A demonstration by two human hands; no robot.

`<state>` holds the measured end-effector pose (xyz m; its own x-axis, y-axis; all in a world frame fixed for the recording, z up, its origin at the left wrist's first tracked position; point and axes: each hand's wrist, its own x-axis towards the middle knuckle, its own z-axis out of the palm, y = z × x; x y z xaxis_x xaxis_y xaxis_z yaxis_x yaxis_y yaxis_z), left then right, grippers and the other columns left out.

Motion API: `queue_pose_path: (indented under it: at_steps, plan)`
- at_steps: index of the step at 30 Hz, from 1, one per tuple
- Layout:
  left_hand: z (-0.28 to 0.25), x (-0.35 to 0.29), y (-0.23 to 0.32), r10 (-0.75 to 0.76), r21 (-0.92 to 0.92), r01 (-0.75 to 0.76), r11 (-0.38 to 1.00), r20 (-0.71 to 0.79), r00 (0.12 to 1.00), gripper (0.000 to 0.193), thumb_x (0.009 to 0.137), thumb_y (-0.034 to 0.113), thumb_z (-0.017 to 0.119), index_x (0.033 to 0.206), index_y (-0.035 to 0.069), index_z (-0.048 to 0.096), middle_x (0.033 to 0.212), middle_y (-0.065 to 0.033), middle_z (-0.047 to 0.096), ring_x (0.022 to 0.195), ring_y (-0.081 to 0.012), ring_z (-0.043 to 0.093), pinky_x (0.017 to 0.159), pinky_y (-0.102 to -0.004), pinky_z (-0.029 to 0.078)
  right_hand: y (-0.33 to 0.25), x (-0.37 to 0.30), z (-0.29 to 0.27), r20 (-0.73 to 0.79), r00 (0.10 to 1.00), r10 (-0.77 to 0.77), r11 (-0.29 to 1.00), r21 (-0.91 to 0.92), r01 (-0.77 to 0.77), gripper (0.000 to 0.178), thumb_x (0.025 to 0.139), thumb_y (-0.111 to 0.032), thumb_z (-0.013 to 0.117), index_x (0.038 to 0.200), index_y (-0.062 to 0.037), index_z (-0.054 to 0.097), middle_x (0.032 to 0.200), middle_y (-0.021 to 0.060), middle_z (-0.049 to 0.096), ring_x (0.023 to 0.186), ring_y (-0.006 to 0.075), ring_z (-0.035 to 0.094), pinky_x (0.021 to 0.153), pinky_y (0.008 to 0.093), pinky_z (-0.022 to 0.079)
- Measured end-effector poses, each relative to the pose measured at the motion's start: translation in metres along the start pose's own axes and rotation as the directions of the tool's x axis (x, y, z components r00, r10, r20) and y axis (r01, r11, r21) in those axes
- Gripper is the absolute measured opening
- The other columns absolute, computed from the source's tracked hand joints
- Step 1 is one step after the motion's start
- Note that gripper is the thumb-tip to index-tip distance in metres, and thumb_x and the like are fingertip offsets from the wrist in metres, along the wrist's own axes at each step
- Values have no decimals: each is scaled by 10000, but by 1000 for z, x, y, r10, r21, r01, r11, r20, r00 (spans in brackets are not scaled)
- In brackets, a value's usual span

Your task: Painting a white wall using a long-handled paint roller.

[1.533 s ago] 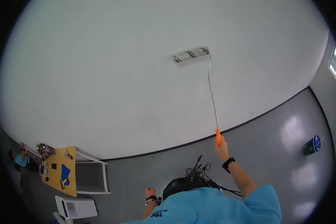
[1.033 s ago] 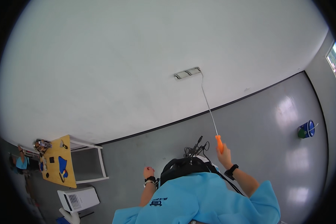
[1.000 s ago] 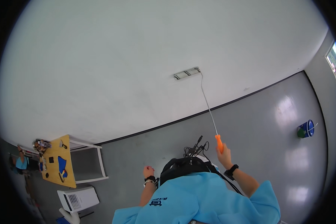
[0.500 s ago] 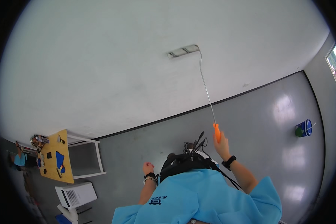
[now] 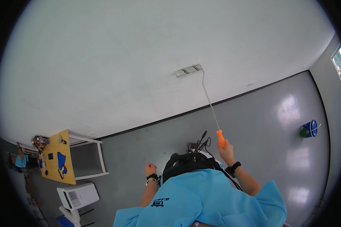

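Note:
My right hand (image 5: 226,152) is closed round the orange handle of a paint roller (image 5: 189,70). A long thin metal rod runs from the handle up to the roller's pale sleeve with dark slanting stripes. That sleeve lies against the white wall (image 5: 140,49), above the dark skirting line. Low at my left side, my left hand (image 5: 150,170) hangs with its fingers curled in and nothing seen in them. Both wrists wear dark bands.
A blue and green paint bucket (image 5: 308,129) with a stick in it stands on the grey floor at right. At left are a wooden-topped table (image 5: 55,157) with tools and cloth, a white appliance (image 5: 78,196) and another person (image 5: 21,160). Black cables (image 5: 197,146) hang at my waist.
The roller has come down the wall, a little to the right. My right hand has lowered slightly with it, while my left hand stays nearly still.

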<state>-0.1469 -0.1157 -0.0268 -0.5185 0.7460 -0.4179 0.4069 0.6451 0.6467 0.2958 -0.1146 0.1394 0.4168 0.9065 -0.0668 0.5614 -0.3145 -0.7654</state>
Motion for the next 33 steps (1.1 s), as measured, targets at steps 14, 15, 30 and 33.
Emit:
queue_pose_path:
  at_steps: [14,15,30,33]
  plan:
    - [5,-4,-14,-28,-101,29,994,17,999,163,875,56,461,884,-31,599,735,-140,653,634,-227,660,612,-351,539,-11,2,-2,-6,1000,-2,999,45,2,295,907,-281,609,869,-2,523,647,216,567,592,415,574,509,438,403]
    - [6,-2,-14,-20,-75,21,997,9,1000,163,875,56,461,884,-31,599,735,-140,653,634,-227,660,612,-351,539,-7,-1,0,23,999,44,998,49,-45,302,908,-288,606,869,0,526,647,216,569,595,414,578,511,441,404]
    - [4,0,-2,-19,-43,19,999,16,1000,158,873,81,468,873,11,611,734,-128,665,657,-223,663,638,-340,518,-66,34,-15,-115,990,-86,980,170,105,239,922,-222,598,890,1,518,587,183,527,487,351,546,446,378,361]
    - [3,-1,3,6,-23,-5,1000,12,1000,152,871,76,470,876,7,606,747,-128,663,659,-221,659,642,-340,518,-75,42,-16,-107,992,-62,975,208,83,236,922,-217,599,895,3,519,582,181,521,473,335,538,443,369,360]
